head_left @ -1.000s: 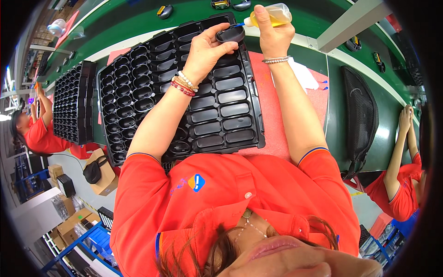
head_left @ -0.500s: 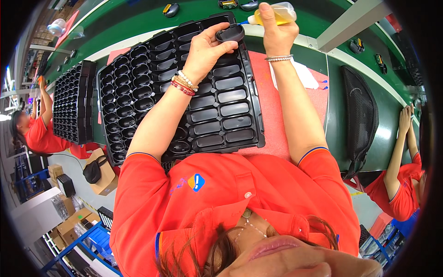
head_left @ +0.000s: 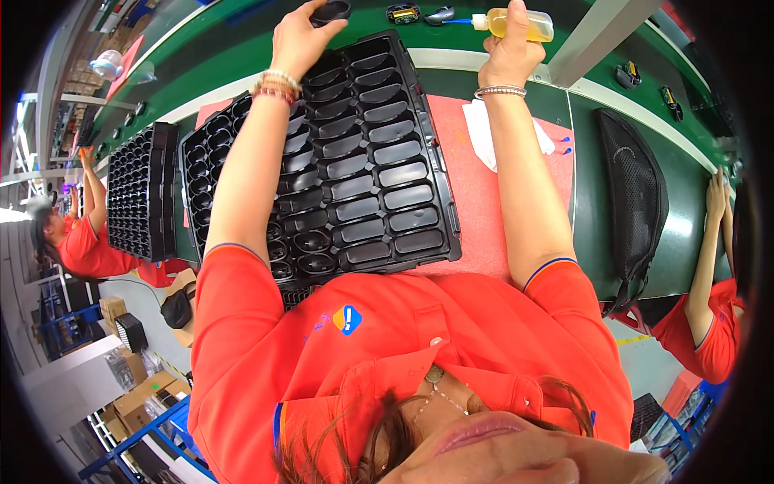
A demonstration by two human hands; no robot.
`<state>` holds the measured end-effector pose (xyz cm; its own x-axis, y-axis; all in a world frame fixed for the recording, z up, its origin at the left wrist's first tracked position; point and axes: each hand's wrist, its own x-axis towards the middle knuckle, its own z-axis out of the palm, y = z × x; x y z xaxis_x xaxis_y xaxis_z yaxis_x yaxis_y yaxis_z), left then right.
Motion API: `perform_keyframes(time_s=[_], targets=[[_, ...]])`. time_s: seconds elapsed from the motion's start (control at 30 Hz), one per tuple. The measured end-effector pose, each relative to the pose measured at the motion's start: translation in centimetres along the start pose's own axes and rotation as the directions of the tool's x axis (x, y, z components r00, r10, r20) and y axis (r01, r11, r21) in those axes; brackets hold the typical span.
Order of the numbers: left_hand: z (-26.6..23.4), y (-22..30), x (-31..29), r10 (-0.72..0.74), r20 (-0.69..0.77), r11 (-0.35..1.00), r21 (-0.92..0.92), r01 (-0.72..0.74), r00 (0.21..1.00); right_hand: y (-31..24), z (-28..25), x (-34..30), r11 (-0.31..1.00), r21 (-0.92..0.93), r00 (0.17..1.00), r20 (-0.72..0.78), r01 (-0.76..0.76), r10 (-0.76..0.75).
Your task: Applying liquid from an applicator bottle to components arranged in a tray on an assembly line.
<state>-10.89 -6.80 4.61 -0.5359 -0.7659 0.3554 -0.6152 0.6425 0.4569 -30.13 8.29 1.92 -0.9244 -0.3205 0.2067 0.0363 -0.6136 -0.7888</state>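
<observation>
My left hand point(head_left: 300, 39) pinches a black oval shell point(head_left: 331, 12) between thumb and fingers, over the green belt beyond the tray. My right hand point(head_left: 513, 56) is closed around a small squeeze bottle point(head_left: 528, 25) of yellow liquid, tipped on its side with its thin blue nozzle pointing left. Close to that nozzle's tip lies a dark oval part point(head_left: 440, 15) on the belt. Below my hands sits a large black compartment tray point(head_left: 439, 173). Several of its left pockets hold black oval shells, partly covered by my left forearm.
The tray rests on a pink foam sheet point(head_left: 484, 218) beside a white cloth point(head_left: 481, 137). To the right are a black mesh bag point(head_left: 633, 194) and a slanted metal post point(head_left: 609, 36). Stacked black trays point(head_left: 141, 194) stand left. Co-workers in red sit on both sides.
My left hand has carried the black oval shell left and away, off the tray and over the belt. The bottle has shifted slightly right, its nozzle now apart from the shell.
</observation>
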Motion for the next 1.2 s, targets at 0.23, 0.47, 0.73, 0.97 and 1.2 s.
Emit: perform_keyframes(time_s=[0.23, 0.47, 0.73, 0.97, 1.2], targets=[[5.4, -7.8, 4.8, -0.15, 0.247, 0.972, 0.212, 0.098, 0.957, 0.3, 0.4, 0.0, 0.998, 0.046, 0.999, 0.009, -0.038, 0.037], [6.7, -7.0, 5.3, -0.108, 0.216, 0.949, 0.312, 0.036, 0.97, 0.4, 0.6, -0.7, 0.998, 0.013, 0.998, 0.042, -0.056, 0.055], [-3.5, -4.8, -4.2, 0.071, 0.125, 0.99, 0.113, -0.085, 0.99, -0.3, 1.4, -0.7, 0.996, 0.072, 0.997, 0.063, -0.058, 0.053], [-11.1, 0.4, -17.5, 0.081, 0.62, 0.977, -0.203, 0.061, 0.78, 0.9, 0.7, -0.7, 0.999, 0.021, 0.994, 0.099, -0.036, 0.034], [-9.7, 0.3, -23.2, 0.247, 0.553, 0.962, -0.042, -0.269, 0.796, 0.7, 0.9, -1.2, 0.999, 0.012, 0.995, 0.089, -0.036, 0.034]])
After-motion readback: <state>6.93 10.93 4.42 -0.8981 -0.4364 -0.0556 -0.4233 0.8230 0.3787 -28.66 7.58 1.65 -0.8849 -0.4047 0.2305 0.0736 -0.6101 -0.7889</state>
